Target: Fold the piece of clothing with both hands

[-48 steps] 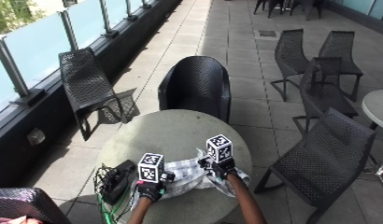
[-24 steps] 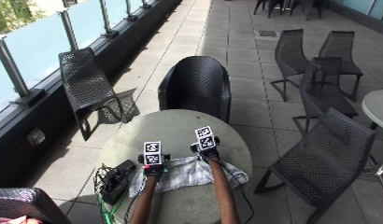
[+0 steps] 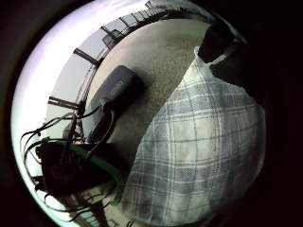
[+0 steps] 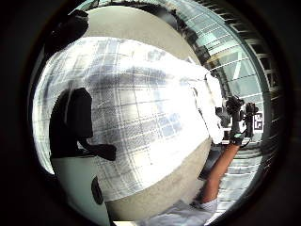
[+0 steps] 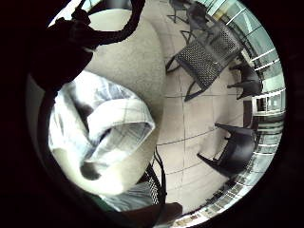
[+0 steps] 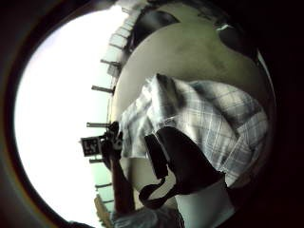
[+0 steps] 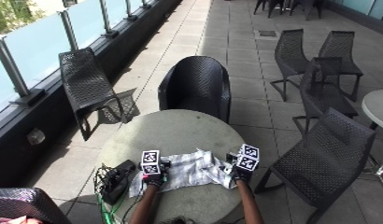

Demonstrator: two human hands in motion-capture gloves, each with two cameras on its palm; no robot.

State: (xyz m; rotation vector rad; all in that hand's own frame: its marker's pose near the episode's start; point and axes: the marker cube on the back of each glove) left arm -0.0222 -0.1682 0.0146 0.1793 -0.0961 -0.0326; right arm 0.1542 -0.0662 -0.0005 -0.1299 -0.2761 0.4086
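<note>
A grey and white plaid shirt (image 7: 188,169) lies spread across the near half of the round table (image 7: 173,130). My left hand (image 7: 155,178) is at its near left part and grips the cloth there. At the shirt's right end my right hand (image 7: 241,171) holds the bunched edge. The left palm views show the plaid cloth (image 4: 136,108) flat under the hand's shadow, with the right hand (image 4: 236,122) at the far edge. In the right little finger side view a rolled fold (image 5: 114,123) sits close to the palm. The right thumb side view shows the left hand (image 6: 111,142) at the shirt's corner.
A black device (image 7: 117,179) with cables lies on the table just left of the shirt, a green cable (image 7: 107,210) hanging below it. A black chair (image 7: 197,86) stands behind the table and another (image 7: 331,154) close on the right.
The hands have drawn back toward me and moved apart, and the shirt now lies wider and flatter than one second ago, when it was bunched between them.
</note>
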